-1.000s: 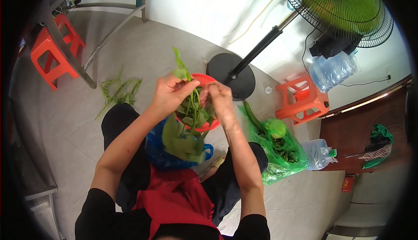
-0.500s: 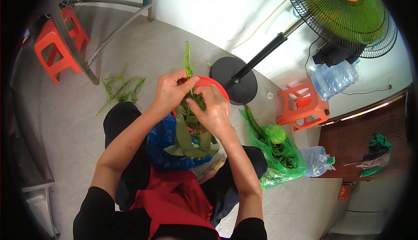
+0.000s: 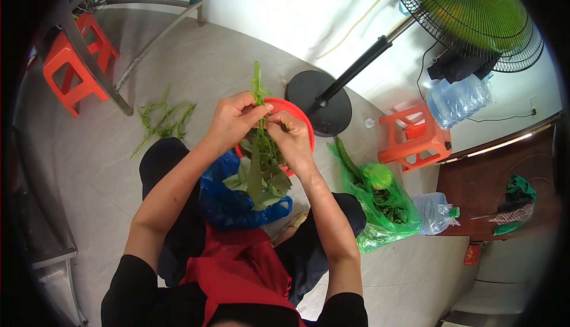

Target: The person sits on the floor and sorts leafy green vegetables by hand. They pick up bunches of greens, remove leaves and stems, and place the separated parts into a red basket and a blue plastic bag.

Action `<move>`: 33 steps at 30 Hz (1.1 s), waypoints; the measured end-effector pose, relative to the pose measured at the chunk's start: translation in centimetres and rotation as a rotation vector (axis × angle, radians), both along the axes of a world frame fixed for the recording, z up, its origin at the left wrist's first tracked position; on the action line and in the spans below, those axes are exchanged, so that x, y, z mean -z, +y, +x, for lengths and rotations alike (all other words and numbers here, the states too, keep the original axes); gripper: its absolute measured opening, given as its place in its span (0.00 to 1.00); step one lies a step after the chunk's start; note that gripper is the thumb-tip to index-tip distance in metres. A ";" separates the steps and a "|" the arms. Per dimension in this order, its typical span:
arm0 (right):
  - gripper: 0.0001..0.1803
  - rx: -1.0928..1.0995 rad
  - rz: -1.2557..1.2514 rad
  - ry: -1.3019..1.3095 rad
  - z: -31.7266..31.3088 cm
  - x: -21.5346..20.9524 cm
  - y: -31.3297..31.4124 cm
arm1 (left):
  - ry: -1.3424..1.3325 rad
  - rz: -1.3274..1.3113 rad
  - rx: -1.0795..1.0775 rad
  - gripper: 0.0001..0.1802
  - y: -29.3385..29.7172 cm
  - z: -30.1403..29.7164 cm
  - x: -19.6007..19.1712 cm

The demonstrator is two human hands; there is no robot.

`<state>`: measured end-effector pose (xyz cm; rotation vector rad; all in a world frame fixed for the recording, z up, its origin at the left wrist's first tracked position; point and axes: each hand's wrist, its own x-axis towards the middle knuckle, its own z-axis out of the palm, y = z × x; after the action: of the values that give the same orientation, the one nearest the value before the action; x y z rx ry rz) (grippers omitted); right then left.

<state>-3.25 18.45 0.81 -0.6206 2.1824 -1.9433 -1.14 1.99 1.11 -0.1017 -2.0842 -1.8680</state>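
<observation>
Both hands work over a red basin (image 3: 306,122) between my knees. My left hand (image 3: 233,120) pinches the upper stalk of a leafy vegetable shoot (image 3: 261,181), whose tip sticks up above the fingers and whose broad leaves hang down toward me. Close beside it, my right hand (image 3: 291,142) has thumb and fingers pinched on the same shoot, just below the left fingers. More greens lie inside the basin, partly hidden by the hands and leaves. A blue plastic bag (image 3: 221,199) sits beneath the hanging leaves.
Loose green stems (image 3: 163,120) lie on the floor at left. A green bag (image 3: 389,229) of vegetables stands by my right knee, beside a plastic bottle (image 3: 436,213). Beyond the basin is the fan's black base (image 3: 312,92). Orange stools (image 3: 74,69) stand at left and right.
My right hand has closed in toward the left, its fingers now pinched on the shoot. The hanging leaves have swung and bunched differently. My left hand stays nearly in place.
</observation>
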 end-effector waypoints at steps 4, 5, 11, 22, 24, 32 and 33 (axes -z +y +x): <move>0.07 0.111 -0.289 -0.553 -2.3 -0.6 1.9 | -0.061 0.127 0.015 0.08 0.1 0.1 -0.4; 0.07 0.125 -0.316 -0.563 -2.7 -0.7 2.3 | -0.074 0.147 0.003 0.08 -0.1 0.1 -0.4; 0.10 0.107 0.247 0.021 -2.2 -0.9 3.2 | -0.030 0.179 -0.071 0.11 -1.2 0.0 -0.8; 0.11 -0.121 0.057 -0.146 0.4 -0.3 0.4 | -0.002 -0.030 -0.081 0.08 -1.3 -0.1 0.6; 0.10 -0.111 0.098 -0.072 0.3 0.6 0.2 | 0.009 -0.052 -0.075 0.07 -1.0 0.1 0.5; 0.09 -0.018 0.025 -0.227 -0.7 2.0 0.4 | 0.073 0.007 0.008 0.06 0.1 1.1 -0.5; 0.09 -0.007 -0.059 -0.304 -0.9 2.1 0.3 | 0.103 -0.044 -0.016 0.06 0.1 1.1 -0.3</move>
<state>-4.14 18.73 -1.28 -0.3144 1.9421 -1.9565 -0.03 2.10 1.43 -0.1874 -2.0508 -1.7691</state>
